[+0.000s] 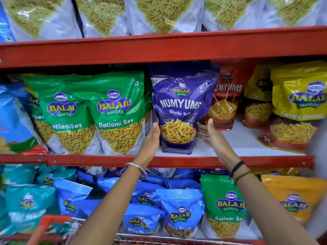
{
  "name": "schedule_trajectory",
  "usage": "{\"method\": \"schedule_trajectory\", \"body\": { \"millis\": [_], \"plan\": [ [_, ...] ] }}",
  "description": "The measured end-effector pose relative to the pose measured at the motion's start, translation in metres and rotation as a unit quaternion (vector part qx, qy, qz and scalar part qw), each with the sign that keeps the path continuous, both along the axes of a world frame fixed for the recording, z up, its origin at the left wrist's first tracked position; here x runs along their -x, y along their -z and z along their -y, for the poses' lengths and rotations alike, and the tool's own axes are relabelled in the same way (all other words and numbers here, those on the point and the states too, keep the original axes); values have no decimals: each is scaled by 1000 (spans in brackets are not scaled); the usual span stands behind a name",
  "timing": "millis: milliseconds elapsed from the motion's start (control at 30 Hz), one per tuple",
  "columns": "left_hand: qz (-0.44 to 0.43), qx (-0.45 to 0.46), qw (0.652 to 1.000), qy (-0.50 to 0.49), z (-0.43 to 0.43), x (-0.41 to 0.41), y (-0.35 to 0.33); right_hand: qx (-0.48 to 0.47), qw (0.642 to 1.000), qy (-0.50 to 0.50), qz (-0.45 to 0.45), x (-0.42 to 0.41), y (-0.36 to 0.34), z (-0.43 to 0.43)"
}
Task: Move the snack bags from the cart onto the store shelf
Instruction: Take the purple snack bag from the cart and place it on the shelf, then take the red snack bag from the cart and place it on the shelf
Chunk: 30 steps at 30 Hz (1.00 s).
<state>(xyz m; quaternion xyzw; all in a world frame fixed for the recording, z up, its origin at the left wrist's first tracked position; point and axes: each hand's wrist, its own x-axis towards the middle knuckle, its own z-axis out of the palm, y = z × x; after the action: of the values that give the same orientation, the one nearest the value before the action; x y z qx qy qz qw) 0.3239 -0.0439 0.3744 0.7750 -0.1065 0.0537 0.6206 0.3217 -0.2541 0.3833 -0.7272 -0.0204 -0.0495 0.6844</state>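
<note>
A purple Numyums snack bag [182, 103] stands upright on the middle shelf [230, 149], between green Ratlami Sev bags [116, 112] and a red Numyums bag [225, 103]. My left hand [152, 138] presses flat against the purple bag's lower left side. My right hand [210, 133] cups its lower right side, fingers reaching behind it. Both hands hold the bag from either side. The cart's wire rim [141, 236] and red handle [47, 225] show at the bottom edge.
Yellow Farali Chevda bags [299, 106] fill the shelf's right part, with bare shelf board in front of the red bag. The red shelf lip [177, 160] runs below my wrists. Blue and green bags [178, 213] crowd the lower shelf; sev bags [159, 13] line the top.
</note>
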Motion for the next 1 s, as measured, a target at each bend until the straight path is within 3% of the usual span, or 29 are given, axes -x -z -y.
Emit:
{"method": "schedule_trajectory", "body": {
  "millis": [333, 600, 767, 1000],
  "plan": [
    [-13, -60, 998, 9, -13, 47, -14, 41, 998, -31, 30, 37, 1, -4],
    [55, 80, 995, -33, -4, 127, 25, 83, 990, -11, 116, 138, 32, 13],
    [13, 78, 997, -12, 3, 181, 95, 129, 991, -12, 38, 213, 101, 48],
    [-165, -2, 986, 31, 27, 224, 203, 180, 974, 45, -126, 289, 215, 94]
  ]
}}
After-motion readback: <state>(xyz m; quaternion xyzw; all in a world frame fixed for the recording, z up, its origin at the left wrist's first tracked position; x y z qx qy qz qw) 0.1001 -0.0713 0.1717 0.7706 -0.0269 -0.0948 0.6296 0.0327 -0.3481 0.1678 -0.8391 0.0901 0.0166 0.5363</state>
